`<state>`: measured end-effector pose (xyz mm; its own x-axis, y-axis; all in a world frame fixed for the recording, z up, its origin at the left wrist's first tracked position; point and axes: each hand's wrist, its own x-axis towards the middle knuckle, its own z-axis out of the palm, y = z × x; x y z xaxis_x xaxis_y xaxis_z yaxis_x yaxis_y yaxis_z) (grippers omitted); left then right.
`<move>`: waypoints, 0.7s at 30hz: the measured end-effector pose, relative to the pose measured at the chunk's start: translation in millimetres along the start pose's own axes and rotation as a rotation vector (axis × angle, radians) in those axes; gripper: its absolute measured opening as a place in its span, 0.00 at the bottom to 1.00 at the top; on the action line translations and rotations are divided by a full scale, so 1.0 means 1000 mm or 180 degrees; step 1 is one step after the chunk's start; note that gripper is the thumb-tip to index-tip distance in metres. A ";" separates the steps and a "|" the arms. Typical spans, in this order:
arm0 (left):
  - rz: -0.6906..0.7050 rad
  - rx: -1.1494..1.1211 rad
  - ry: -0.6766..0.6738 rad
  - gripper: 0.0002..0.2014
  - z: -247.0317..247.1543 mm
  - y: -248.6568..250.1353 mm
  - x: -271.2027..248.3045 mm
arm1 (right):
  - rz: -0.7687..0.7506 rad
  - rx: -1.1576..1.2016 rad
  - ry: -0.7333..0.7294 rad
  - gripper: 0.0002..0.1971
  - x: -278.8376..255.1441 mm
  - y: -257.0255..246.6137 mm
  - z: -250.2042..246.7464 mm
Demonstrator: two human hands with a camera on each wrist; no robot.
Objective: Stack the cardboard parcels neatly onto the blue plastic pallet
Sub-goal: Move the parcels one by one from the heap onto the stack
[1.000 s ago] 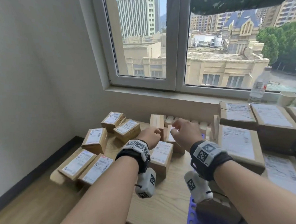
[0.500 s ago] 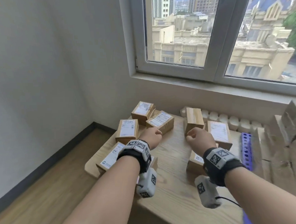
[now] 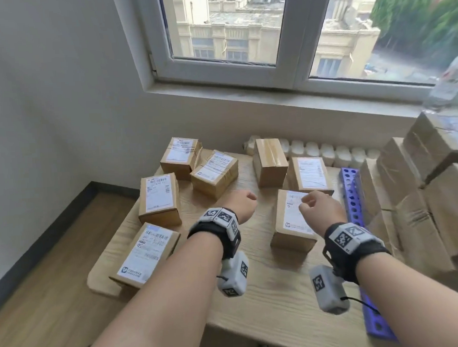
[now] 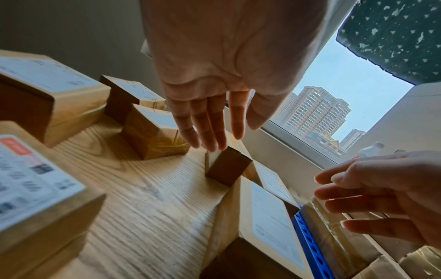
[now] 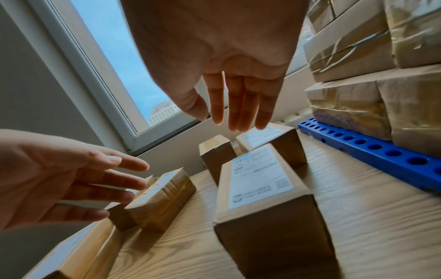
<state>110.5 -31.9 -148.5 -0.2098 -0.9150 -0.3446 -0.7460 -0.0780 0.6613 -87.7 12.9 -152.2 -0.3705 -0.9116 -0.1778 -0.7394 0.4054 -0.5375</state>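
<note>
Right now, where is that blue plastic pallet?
In the head view the blue plastic pallet lies on the right side of the wooden table, under the tall stack of taped parcels, just right of the labelled parcel below the right hand.

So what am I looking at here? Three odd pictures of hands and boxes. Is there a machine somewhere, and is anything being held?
No machine: a person wears three cameras. One picture comes from the head, looking down at both arms; the other two come from cameras strapped under each wrist, looking along the palm. The left hand and the right hand hover open over a wooden table, holding nothing. On the table lie small cardboard parcels; the nearest parcel sits just under the right hand. To the right is the blue pallet, already bearing a stack of bigger parcels. A window is behind.
</note>
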 end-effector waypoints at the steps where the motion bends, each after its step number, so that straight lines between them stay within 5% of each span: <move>1: 0.0001 -0.0010 -0.0017 0.16 0.003 0.005 0.006 | 0.0046 0.0020 0.0008 0.13 0.008 0.005 -0.001; 10: -0.0237 -0.0105 -0.0249 0.16 0.037 0.032 0.069 | 0.0394 0.0210 -0.0255 0.17 0.070 0.043 0.005; 21: -0.0946 -0.0786 -0.0443 0.30 0.093 0.023 0.113 | 0.0818 0.0803 -0.0692 0.23 0.099 0.074 0.044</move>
<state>10.6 -100.4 -234.7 -0.1041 -0.7774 -0.6203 -0.6164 -0.4390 0.6537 -154.6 -50.1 -245.6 -0.3777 -0.7870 -0.4879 -0.4675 0.6169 -0.6332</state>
